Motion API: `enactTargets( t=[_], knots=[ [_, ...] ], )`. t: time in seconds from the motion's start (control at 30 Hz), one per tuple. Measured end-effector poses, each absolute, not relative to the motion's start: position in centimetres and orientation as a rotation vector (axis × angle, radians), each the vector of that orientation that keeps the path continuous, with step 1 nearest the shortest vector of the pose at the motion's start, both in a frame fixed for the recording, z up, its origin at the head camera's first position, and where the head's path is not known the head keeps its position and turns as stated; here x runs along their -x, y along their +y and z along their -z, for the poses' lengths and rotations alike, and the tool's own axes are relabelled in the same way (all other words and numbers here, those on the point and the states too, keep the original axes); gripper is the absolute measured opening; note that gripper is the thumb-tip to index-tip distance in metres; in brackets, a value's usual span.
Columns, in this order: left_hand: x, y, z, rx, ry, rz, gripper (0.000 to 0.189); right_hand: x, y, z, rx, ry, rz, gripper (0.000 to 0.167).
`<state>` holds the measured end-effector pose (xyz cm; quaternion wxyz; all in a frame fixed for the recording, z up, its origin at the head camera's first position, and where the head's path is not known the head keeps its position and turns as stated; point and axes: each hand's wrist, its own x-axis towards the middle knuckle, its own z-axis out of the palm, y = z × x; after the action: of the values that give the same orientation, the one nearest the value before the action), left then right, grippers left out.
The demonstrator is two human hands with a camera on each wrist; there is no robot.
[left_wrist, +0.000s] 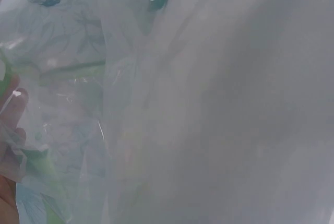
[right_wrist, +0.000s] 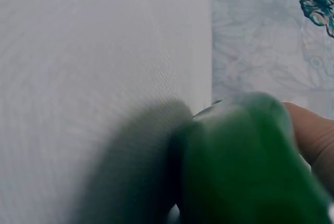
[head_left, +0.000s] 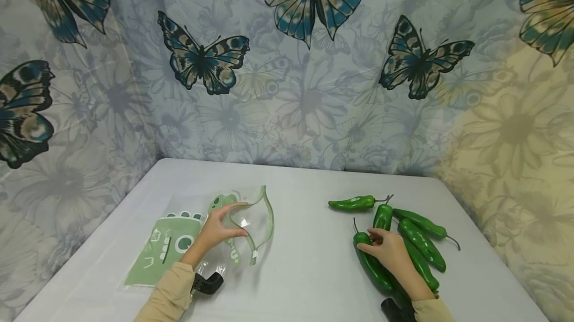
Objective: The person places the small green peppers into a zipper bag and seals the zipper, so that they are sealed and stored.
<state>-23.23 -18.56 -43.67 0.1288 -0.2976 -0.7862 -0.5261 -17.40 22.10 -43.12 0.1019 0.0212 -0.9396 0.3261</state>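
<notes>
Head view: left hand [head_left: 218,228], fingers spread, holds one bag [head_left: 259,223] open, second bag [head_left: 162,252] left of them; right hand [head_left: 391,249], fingers pinching one pepper [head_left: 373,268], at least five other peppers [head_left: 422,245] near them.

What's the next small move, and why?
Probably lift one pepper slightly: the right hand has its fingers curled at the stem end, and the left hand is at the bag, whose mouth gapes open.
</notes>
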Motion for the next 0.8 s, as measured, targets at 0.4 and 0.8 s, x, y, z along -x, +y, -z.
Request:
enactTargets(
  t=[0.4,0.8],
  knots=[
    [21.4,-17.5,41.1,0.914,-2.274,1.498,0.063,17.5,21.9,43.0,-0.077,-2.838,-0.948,0.056],
    [22.3,-18.0,42.8,0.854,-2.3,1.522,0.065,17.6,22.2,42.1,-0.016,-2.727,-1.559,0.06]
  ],
)
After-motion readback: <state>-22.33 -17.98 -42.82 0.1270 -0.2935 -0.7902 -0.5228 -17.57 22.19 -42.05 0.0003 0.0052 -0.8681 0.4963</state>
